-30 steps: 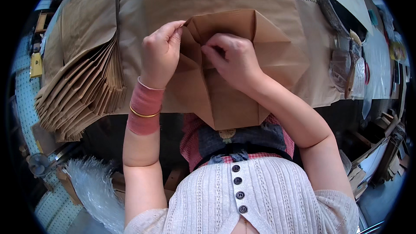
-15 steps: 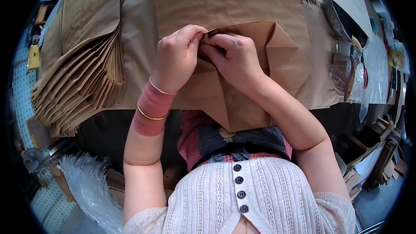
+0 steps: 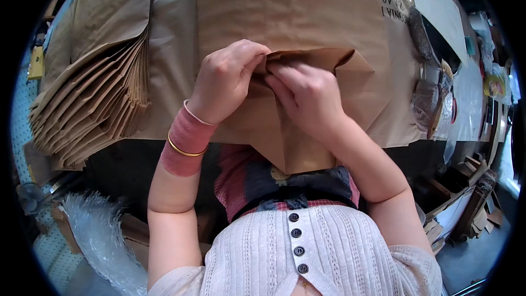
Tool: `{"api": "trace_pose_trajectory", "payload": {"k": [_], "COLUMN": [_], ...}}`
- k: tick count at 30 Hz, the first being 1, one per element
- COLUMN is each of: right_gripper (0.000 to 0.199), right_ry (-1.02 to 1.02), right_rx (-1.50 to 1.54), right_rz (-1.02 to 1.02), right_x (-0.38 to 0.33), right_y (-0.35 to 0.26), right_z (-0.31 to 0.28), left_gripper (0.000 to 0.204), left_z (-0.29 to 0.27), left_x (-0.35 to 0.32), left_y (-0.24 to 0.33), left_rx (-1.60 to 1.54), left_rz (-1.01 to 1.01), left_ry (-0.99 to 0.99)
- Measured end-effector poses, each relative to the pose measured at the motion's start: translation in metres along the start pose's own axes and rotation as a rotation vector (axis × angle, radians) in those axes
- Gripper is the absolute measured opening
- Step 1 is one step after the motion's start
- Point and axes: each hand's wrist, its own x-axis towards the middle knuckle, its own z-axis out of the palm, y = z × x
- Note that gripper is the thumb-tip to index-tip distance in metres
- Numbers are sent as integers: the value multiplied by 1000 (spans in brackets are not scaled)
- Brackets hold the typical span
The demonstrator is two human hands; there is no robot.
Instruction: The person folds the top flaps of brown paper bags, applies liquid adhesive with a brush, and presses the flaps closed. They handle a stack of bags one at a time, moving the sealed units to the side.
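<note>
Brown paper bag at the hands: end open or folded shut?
Open: far flap raised behind the right hand, near flap spread toward the person.

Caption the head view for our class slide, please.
Left hand pinches folded brown paper; right hand touches it alongside.

The bag (image 3: pixel 308 156) is matt paper (the bangle (image 3: pixel 188 154) glossy metal).

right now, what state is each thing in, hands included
left hand: fingertips pinching the paper bag's edge
right hand: fingers bent at the bag's opening, blurred, grip unclear
paper bag: near end partly spread open, creased
paper stack: folded, edges fanned out
pink wristband: worn on left forearm
gold bangle: around the wristband
</note>
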Motion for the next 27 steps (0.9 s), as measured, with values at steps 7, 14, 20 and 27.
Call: {"api": "trace_pose_trajectory", "payload": {"k": [7,14,20,27], "right_gripper": [22,34,35,33], "right_ry": [285,283,289,269], "right_rx": [-206,-346,-361,-417], "right_rz": [-246,-288,-298,-299], "right_x": [-19,-14,-10,-11], "right_y": [10,6,6,7], "right_z": [-30,-21,-15,-13], "left_gripper": [5,5,4,4], "left_z": [4,2,2,3], "left_x": [-5,-5,-5,-4], "left_y": [-2,-1,0,-2], "left_rx": [-31,-48,-54,-57], "left_rz": [-21,-8,-4,8], "left_ry": [-15,-4,-16,-9]}}
